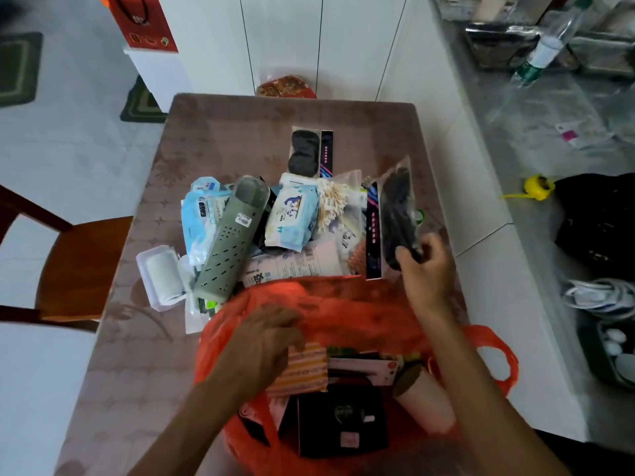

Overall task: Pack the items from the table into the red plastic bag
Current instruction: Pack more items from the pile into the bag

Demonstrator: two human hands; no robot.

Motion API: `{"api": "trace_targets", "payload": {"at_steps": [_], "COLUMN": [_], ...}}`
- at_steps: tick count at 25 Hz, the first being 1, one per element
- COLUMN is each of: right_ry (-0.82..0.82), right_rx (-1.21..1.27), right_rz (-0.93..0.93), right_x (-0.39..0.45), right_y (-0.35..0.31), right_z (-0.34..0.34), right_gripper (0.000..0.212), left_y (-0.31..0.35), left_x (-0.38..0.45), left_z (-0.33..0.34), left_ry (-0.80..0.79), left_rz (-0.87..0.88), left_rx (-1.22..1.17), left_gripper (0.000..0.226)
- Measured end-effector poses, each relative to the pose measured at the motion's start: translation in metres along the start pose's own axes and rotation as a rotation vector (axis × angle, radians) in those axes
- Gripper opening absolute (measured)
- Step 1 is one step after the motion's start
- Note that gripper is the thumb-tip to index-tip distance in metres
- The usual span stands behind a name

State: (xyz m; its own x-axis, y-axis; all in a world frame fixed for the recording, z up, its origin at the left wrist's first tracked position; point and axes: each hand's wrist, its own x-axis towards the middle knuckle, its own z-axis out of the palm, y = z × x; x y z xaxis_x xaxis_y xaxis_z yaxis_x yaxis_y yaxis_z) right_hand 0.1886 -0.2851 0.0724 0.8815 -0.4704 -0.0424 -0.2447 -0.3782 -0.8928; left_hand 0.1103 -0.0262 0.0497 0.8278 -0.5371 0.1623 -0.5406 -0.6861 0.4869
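Note:
The red plastic bag (360, 314) sits open at the near edge of the table, with boxes, a striped packet and a pink tube inside. My left hand (264, 341) grips the bag's far-left rim and holds the mouth open. My right hand (424, 266) pinches a clear packet with a black item (391, 221), tilted up at the right of the pile. In the pile beyond the bag lie a green perforated case (230, 238), a blue wipes pack (292, 218), cotton swabs (331, 204) and a clear box (159, 276). A second black-item packet (309, 152) lies farther back.
A pinkish cloth covers the table (213, 139). A wooden chair (68, 266) stands at the left. A white wall ledge runs along the right, with a cluttered surface holding a plastic bottle (546, 49) and a yellow tape measure (537, 187).

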Motion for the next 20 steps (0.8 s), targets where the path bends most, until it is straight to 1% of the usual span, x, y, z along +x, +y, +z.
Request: {"api": "trace_targets", "payload": {"at_steps": [1, 2, 3, 4, 5, 6, 7, 8, 10, 12, 13, 14, 15, 16, 17, 18, 19, 20], "right_ry": [0.018, -0.031, -0.173, -0.378, -0.61, -0.803, -0.912, -0.951, -0.901, -0.803, -0.744, -0.664, -0.568, -0.475, -0.412, -0.39, -0.4, -0.431], "right_rx": [0.149, 0.26, 0.312, 0.284, 0.193, 0.055, -0.07, -0.189, -0.336, -0.374, -0.415, -0.475, -0.543, -0.595, -0.626, -0.63, -0.621, -0.596], "right_rz": [-0.026, -0.039, -0.048, -0.038, -0.022, -0.013, 0.003, 0.015, 0.008, -0.022, -0.07, -0.141, -0.221, -0.276, -0.298, -0.315, -0.334, -0.339], "right_x": [-0.012, -0.021, -0.03, -0.038, -0.045, -0.05, -0.053, -0.055, -0.056, -0.059, -0.064, -0.07, -0.075, -0.077, -0.076, -0.076, -0.077, -0.079], "right_y": [-0.015, -0.024, -0.023, -0.016, -0.004, 0.008, 0.021, 0.037, 0.057, 0.065, 0.065, 0.064, 0.062, 0.06, 0.06, 0.061, 0.061, 0.059], "right_z": [-0.027, -0.053, -0.073, -0.087, -0.091, -0.089, -0.081, -0.07, -0.046, -0.023, -0.015, -0.009, -0.004, -0.001, 0.0, 0.0, -0.002, -0.005], "right_gripper": [0.024, 0.028, 0.03, 0.033, 0.035, 0.035, 0.034, 0.033, 0.032, 0.036, 0.039, 0.043, 0.049, 0.054, 0.059, 0.061, 0.06, 0.055], "left_y": [-0.002, -0.004, -0.005, -0.003, -0.001, -0.001, -0.004, -0.006, -0.006, -0.002, -0.003, -0.011, -0.027, -0.048, -0.072, -0.092, -0.107, -0.118], "left_x": [0.006, 0.012, 0.019, 0.025, 0.028, 0.029, 0.028, 0.024, 0.011, 0.002, 0.004, 0.007, 0.012, 0.016, 0.017, 0.017, 0.016, 0.015], "left_z": [0.002, 0.004, 0.003, 0.001, -0.001, -0.002, -0.002, -0.004, -0.006, -0.013, -0.014, -0.015, -0.015, -0.014, -0.01, -0.006, 0.001, 0.008], "left_ry": [0.028, 0.06, 0.09, 0.115, 0.143, 0.177, 0.193, 0.183, 0.127, 0.183, 0.268, 0.396, 0.522, 0.549, 0.445, 0.262, 0.105, 0.014], "left_rz": [-0.056, -0.118, -0.169, -0.208, -0.228, -0.236, -0.248, -0.271, -0.291, -0.329, -0.413, -0.559, -0.724, -0.884, -1.013, -1.091, -1.115, -1.11], "left_rx": [0.031, 0.033, 0.0, -0.071, -0.15, -0.198, -0.228, -0.233, -0.251, -0.328, -0.422, -0.484, -0.45, -0.319, -0.177, -0.059, 0.006, 0.031], "left_gripper": [0.03, 0.034, 0.038, 0.042, 0.046, 0.045, 0.042, 0.04, 0.036, 0.024, 0.016, 0.011, 0.013, 0.026, 0.045, 0.063, 0.077, 0.083]}}
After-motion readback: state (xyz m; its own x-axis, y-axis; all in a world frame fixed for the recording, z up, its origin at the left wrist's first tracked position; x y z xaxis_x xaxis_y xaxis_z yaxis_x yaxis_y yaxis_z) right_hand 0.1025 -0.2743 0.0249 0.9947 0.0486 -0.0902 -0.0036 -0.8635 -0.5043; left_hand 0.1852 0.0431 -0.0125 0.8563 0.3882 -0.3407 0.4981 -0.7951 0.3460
